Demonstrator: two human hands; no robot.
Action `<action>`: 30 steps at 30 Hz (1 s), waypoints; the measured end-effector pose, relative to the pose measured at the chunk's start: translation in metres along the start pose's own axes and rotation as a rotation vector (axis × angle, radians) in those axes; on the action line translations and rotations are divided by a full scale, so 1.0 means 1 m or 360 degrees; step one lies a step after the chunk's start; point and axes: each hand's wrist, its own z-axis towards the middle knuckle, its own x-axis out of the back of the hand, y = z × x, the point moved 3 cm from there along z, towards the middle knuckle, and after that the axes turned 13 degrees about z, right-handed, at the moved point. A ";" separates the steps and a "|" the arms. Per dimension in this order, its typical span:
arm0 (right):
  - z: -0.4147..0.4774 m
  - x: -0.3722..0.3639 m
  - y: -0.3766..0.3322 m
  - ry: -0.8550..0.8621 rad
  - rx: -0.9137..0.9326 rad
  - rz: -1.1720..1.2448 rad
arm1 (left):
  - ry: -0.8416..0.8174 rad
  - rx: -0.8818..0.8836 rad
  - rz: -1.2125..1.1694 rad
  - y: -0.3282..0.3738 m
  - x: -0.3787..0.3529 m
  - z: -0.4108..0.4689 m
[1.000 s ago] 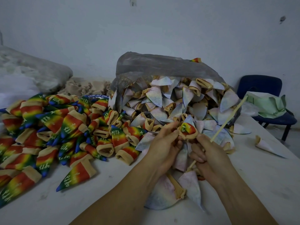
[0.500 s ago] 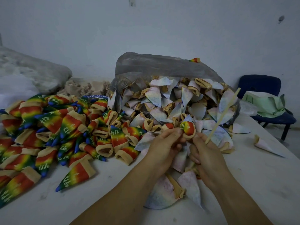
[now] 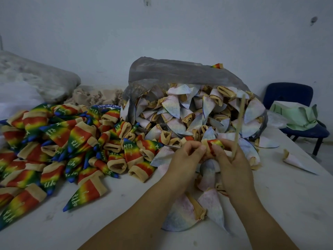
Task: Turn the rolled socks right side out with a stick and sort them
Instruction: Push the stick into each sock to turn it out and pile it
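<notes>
The plastic bag (image 3: 180, 73) gapes on the counter (image 3: 126, 222), spilling pale socks (image 3: 173, 107) beyond counting. Rainbow socks (image 3: 59, 141) heap left. Left hand (image 3: 183, 159) and right hand (image 3: 232, 165) pinch 1 held sock (image 3: 215, 143) before the bag. The right grip also clamps 1 stick (image 3: 238, 127), upright. 1 stray sock (image 3: 297, 162) lies near the counter's right edge, with bare room in front.

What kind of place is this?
Probably a small sock-finishing workroom: a heap of rainbow socks on a table, and a plastic bag spilling pale socks.
</notes>
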 end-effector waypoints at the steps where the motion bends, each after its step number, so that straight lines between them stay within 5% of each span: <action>1: 0.001 0.003 0.001 0.0044 -0.0027 0.0034 | -0.0001 -0.0019 0.0038 0.000 0.000 -0.001; 8: 0.004 0.007 0.009 0.0089 -0.0323 0.0339 | -0.0016 0.0125 -0.0094 -0.003 -0.001 0.000; 16: 0.002 0.005 0.007 -0.0085 -0.0189 0.0231 | -0.0148 -0.0752 0.0842 0.020 -0.003 -0.008; 22: 0.001 0.004 0.005 -0.0043 -0.0172 0.0259 | 0.0087 -0.0875 0.1031 0.018 0.003 -0.008; 24: -0.001 0.001 0.002 -0.0081 -0.0088 0.0164 | 0.0225 -0.0558 0.0725 0.015 0.009 -0.005; 27: -0.004 -0.001 0.000 -0.0209 -0.0023 -0.0119 | 0.0312 0.0130 -0.0421 0.011 0.017 0.005; 30: -0.006 0.001 0.005 -0.0410 -0.0091 -0.0646 | 0.0293 0.0371 -0.1203 0.008 0.032 0.011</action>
